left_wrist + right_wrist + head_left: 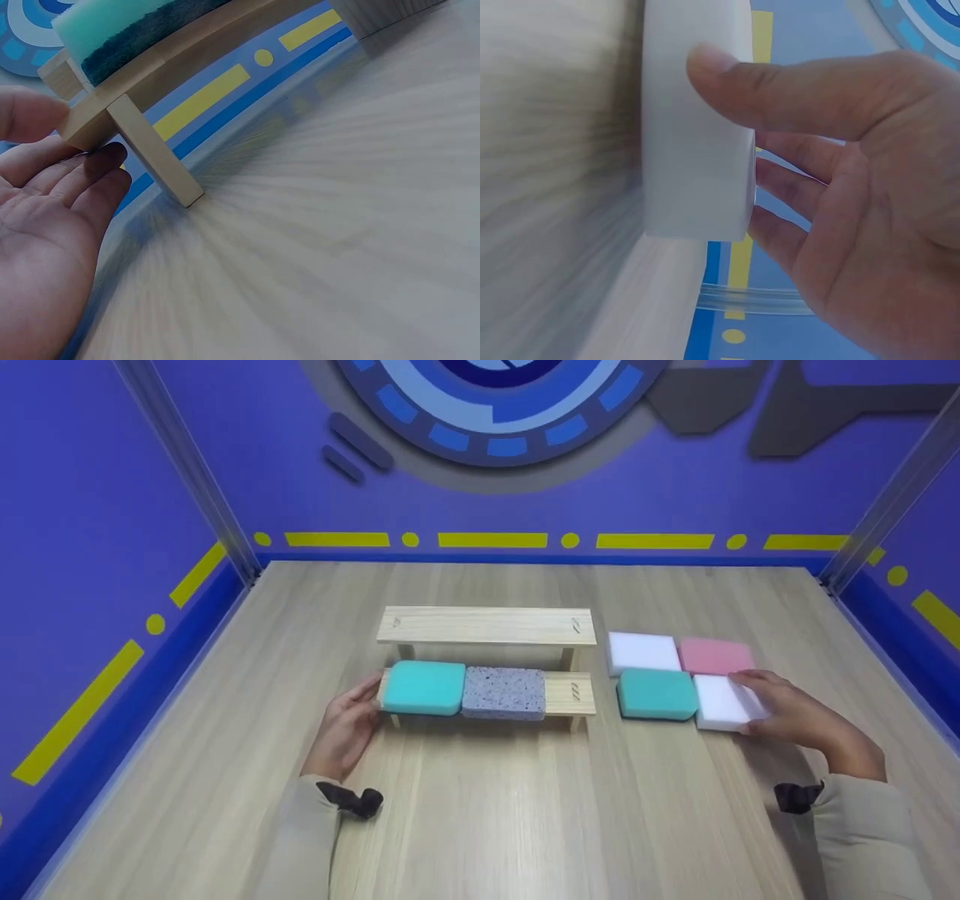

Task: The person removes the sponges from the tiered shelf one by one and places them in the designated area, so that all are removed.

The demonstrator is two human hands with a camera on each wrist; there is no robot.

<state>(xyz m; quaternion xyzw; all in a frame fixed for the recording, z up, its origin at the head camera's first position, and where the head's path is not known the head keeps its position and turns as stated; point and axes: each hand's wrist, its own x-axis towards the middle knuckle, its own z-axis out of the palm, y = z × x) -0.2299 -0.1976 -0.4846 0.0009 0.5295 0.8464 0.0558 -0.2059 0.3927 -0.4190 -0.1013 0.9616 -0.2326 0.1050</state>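
My left hand (346,729) holds the left end of the low front wooden stand (570,694). In the left wrist view its thumb lies against the board's end and its other fingers are below. On that stand a turquoise sponge (424,688) with a dark green underside lies beside a speckled grey sponge (504,692). Over at the right, my right hand (791,711) grips a white sponge (694,165) between thumb and fingers. This white block is at the front right of a cluster, next to a green sponge (657,694).
Behind the front stand is a taller wooden stand (486,625) with a bare top. Another white sponge (643,652) and a pink sponge (715,656) form the back row of the right cluster. Blue walls (480,517) enclose the wooden table (480,810) at the back and sides.
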